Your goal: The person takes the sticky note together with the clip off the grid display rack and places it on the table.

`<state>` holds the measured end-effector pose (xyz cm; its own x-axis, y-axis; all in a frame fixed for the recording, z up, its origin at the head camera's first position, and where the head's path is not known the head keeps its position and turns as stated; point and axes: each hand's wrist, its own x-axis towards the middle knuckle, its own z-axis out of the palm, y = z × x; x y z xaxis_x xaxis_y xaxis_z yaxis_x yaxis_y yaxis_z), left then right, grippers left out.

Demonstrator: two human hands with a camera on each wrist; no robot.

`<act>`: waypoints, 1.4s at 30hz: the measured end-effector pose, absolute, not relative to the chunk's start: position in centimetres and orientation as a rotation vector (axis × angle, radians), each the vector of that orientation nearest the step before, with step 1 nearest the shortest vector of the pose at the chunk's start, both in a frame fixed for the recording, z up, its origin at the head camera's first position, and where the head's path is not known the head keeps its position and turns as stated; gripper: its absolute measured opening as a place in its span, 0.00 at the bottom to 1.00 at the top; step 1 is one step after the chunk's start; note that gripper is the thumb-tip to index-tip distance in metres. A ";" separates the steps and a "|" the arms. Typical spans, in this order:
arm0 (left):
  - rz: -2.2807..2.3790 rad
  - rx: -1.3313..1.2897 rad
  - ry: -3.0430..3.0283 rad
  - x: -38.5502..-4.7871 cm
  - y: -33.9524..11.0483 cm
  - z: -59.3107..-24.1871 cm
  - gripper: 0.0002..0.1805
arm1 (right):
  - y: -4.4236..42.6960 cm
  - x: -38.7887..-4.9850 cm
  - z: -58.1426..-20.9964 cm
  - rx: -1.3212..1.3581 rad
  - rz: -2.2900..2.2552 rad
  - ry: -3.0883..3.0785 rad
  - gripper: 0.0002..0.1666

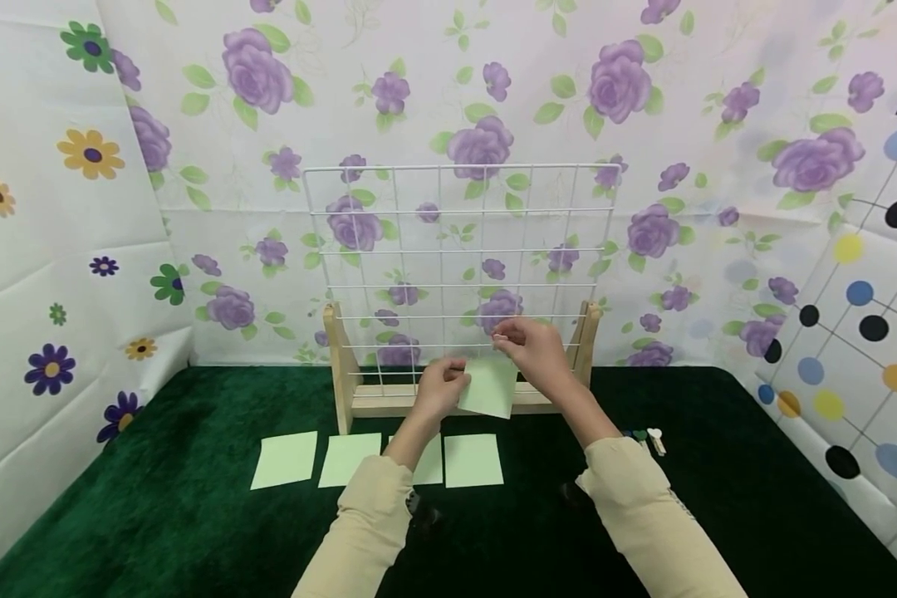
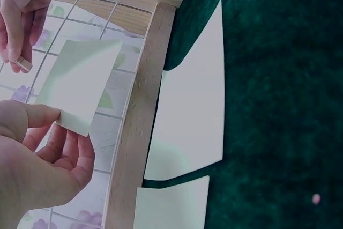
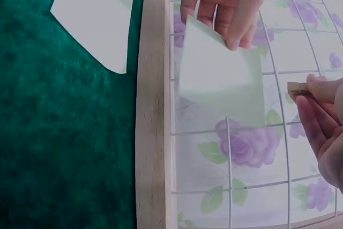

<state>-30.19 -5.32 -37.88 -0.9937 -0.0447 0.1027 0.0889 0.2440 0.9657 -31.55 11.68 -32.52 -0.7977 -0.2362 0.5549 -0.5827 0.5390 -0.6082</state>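
Note:
My left hand point(image 1: 441, 390) pinches a pale green square of paper point(image 1: 489, 387) by its left edge, thumb in front and fingers behind. The paper hangs in front of the lower part of a white wire grid point(image 1: 459, 249). Just above the paper's upper right corner, my right hand point(image 1: 534, 353) pinches a small wooden clothespin point(image 3: 297, 88) between thumb and fingers. In the right wrist view the clothespin is apart from the paper. The grid stands upright in a wooden base point(image 1: 381, 404).
Several more pale green paper squares point(image 1: 473, 460) lie in a row on the dark green cloth point(image 1: 157, 498), one partly behind the left arm. Small clothespins with heart tops point(image 1: 655, 441) lie beside the right sleeve. Flowered sheets point(image 1: 695, 66) hang behind.

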 end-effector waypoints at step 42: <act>-1.956 -0.132 -2.475 -26.1 -8.1 -38.0 0.12 | 20.2 -27.9 -35.4 0.704 1.028 -2.650 0.14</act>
